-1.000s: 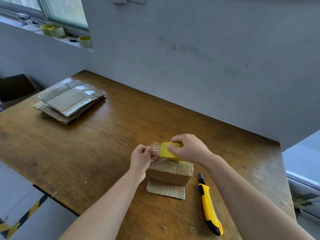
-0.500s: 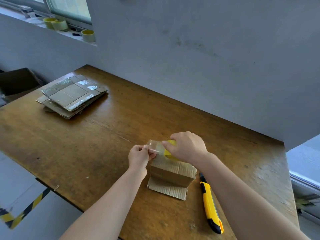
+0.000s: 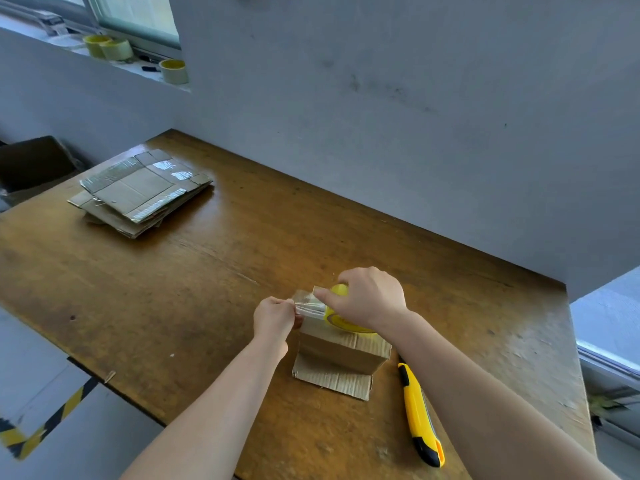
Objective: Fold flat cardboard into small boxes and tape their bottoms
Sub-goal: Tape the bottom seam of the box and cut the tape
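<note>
Since 1 s ago the right hand (image 3: 367, 299) has come down w/ the yellow tape roll (image 3: 337, 320): the roll was held tilted above the small cardboard box (image 3: 341, 351), now it sits low on the box top, at the far edge. Fingers of the right hand are curled over the roll, gripping it from above. The left hand (image 3: 273, 318) has barely shifted; thumb & fingertips pinch the free end of the clear tape strip (image 3: 310, 304), which is stretched taut btw the two hands, just above the box's left top corner.

Box stands near the front-right of the wooden table (image 3: 173, 289), w/ one flap (image 3: 332, 381) lying flat on the table toward the person. Yellow-black utility knife (image 3: 420, 415) lies just right of the box, not touching it. Stack of flat cardboard (image 3: 142, 192) sits well apart at the far-left corner. Spare tape rolls (image 3: 107, 48) on the window sill, top left.
</note>
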Demonstrator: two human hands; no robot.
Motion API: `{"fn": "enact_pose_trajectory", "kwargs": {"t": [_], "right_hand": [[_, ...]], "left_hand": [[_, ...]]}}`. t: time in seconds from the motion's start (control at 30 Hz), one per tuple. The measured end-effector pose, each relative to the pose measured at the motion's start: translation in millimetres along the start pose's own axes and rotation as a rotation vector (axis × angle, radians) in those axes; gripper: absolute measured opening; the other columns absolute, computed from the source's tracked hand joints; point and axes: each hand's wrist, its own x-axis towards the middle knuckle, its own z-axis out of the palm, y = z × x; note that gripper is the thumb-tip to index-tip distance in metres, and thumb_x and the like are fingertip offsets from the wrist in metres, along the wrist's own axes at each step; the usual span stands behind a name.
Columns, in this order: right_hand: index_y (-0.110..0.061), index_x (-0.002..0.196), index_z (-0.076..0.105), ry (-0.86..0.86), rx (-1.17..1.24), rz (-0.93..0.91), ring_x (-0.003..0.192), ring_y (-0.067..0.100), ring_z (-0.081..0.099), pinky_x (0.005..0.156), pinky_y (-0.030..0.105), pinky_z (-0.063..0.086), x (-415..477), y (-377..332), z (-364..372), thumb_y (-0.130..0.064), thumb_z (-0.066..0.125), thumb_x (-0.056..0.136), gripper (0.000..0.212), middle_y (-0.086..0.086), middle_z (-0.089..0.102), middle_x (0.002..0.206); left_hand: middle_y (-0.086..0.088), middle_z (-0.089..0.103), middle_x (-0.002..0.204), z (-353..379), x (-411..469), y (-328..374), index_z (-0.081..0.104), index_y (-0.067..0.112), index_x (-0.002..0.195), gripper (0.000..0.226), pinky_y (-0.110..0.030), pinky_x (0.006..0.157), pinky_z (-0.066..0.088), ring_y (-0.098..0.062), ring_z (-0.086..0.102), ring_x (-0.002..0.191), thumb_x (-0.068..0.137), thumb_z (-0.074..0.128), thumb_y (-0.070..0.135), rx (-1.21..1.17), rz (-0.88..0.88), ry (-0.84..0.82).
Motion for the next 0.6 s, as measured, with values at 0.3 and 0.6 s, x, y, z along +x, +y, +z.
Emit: {"fn": "enact_pose_trajectory", "kwargs": {"t": [0.3,0.6], "right_hand": [[-0.018,0.104,0.072,0.031,0.236,0.062,0.077,0.014,0.059,0.055,0.023,0.039,1.3,7.1,3.8,-0.051,0.049,0.093,0.043,-0.004,0.066,0.086],[-0.020,0.088,0.071,0.055,0.254,0.106,0.061,0.010,0.054,0.048,0.021,0.035,-2.3,6.6,4.9,-0.049,0.051,0.093,0.036,-0.009,0.057,0.063]], "left_hand": [[-0.011,0.062,0.081,2.0,5.1,-3.8,0.057,0.006,0.085,0.011,-0.025,0.054,0.041,-0.018,0.058,0.066,0.091,0.049,0.003,-0.006,-0.014,0.006],[-0.009,0.061,0.090,8.7,12.3,-17.4,0.060,0.006,0.092,0.015,-0.029,0.061,0.040,-0.017,0.053,0.075,0.094,0.049,0.015,0.106,0.004,-0.022]]}}
